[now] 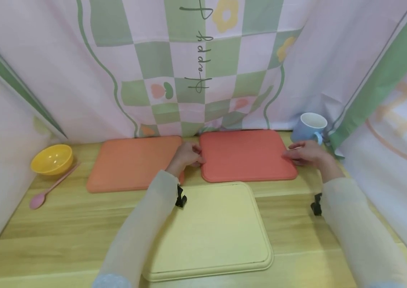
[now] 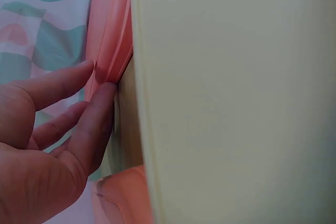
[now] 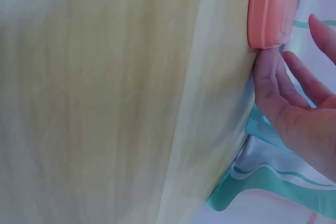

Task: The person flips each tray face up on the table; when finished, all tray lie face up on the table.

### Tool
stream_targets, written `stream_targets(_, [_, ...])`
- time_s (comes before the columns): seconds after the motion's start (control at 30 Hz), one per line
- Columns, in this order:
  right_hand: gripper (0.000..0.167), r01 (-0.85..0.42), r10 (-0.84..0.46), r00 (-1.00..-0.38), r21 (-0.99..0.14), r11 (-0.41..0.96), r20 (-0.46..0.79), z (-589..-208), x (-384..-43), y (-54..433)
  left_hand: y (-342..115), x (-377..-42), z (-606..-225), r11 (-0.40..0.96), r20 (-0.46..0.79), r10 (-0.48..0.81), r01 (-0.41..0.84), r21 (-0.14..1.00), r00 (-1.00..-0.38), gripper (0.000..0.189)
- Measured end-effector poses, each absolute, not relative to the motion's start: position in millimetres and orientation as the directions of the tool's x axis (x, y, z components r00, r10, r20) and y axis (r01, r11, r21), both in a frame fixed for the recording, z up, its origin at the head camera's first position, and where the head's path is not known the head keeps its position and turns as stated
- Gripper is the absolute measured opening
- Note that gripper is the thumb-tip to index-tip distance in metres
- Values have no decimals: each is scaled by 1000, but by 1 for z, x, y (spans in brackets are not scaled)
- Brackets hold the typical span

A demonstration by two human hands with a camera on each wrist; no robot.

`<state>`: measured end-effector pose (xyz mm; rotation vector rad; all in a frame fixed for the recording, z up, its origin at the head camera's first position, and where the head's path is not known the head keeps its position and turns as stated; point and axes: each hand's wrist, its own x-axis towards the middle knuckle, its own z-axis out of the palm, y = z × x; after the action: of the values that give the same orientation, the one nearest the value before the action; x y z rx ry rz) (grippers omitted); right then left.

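Observation:
A flat red rectangular board (image 1: 246, 156) with rounded corners lies at the back of the table, between the two hands. My left hand (image 1: 187, 155) touches its left edge; in the left wrist view, the fingertips (image 2: 107, 88) meet the rim. At the opposite edge is my right hand (image 1: 306, 153). Its fingertips (image 3: 268, 59) touch the board's end in the right wrist view, with another digit held apart. An orange board (image 1: 131, 164) lies left of the red one, partly behind the left hand. In front lies a pale yellow board (image 1: 214, 228), partly covered by the left sleeve.
Behind the right hand stands a blue mug (image 1: 308, 128). A yellow bowl (image 1: 52, 160) and a pink spoon (image 1: 39, 199) are at the far left. Patterned curtain cloth (image 1: 189, 60) hangs along the back and both sides of the wooden table (image 1: 63, 228).

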<state>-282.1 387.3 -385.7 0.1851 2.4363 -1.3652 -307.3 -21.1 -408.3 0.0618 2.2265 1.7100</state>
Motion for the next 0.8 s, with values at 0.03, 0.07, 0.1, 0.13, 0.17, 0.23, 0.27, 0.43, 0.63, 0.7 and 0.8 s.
stream_targets(0.03, [74, 291, -51, -929, -811, 507, -366, -386, -283, 388, -21, -307, -408, 282, -234, 234, -165, 945, -944, 41])
stream_targets(0.07, [74, 305, -53, -925, -820, 484, -375, -386, -284, 389, -20, -308, -407, 285, -234, 235, -163, 944, -943, 42])
stream_targets(0.1, [75, 315, -60, -922, -829, 462, -383, -386, -285, 391, -20, -308, -407, 290, -232, 236, -160, 944, -943, 42])
stream_targets(0.13, [74, 324, -65, -918, -837, 441, -390, -386, -285, 392, -20, -308, -406, 295, -229, 238, -155, 943, -944, 42])
stream_targets(0.17, [73, 332, -71, -916, -844, 421, -395, -386, -285, 393, -20, -307, -405, 300, -226, 240, -149, 942, -944, 42])
stream_targets(0.23, [70, 346, -85, -912, -862, 370, -402, -386, -284, 395, -21, -307, -404, 306, -220, 247, -139, 942, -944, 42])
stream_targets(0.27, [69, 350, -96, -909, -870, 347, -404, -386, -284, 397, -21, -307, -404, 308, -217, 250, -135, 942, -944, 41])
stream_targets(0.43, [67, 384, -124, -899, -891, 241, -420, -385, -282, 402, -23, -307, -404, 327, -214, 250, -126, 936, -944, 36])
stream_targets(0.63, [30, 419, -121, -898, -906, 59, -423, -380, -282, 405, -23, -307, -405, 319, -242, 247, -158, 935, -938, 35])
stream_targets(0.7, [19, 419, -137, -902, -907, -41, -410, -376, -281, 405, -23, -308, -404, 308, -250, 247, -169, 936, -936, 36])
stream_targets(0.8, [30, 400, -184, -910, -902, -161, -371, -367, -280, 405, -24, -307, -403, 294, -261, 249, -184, 938, -932, 38])
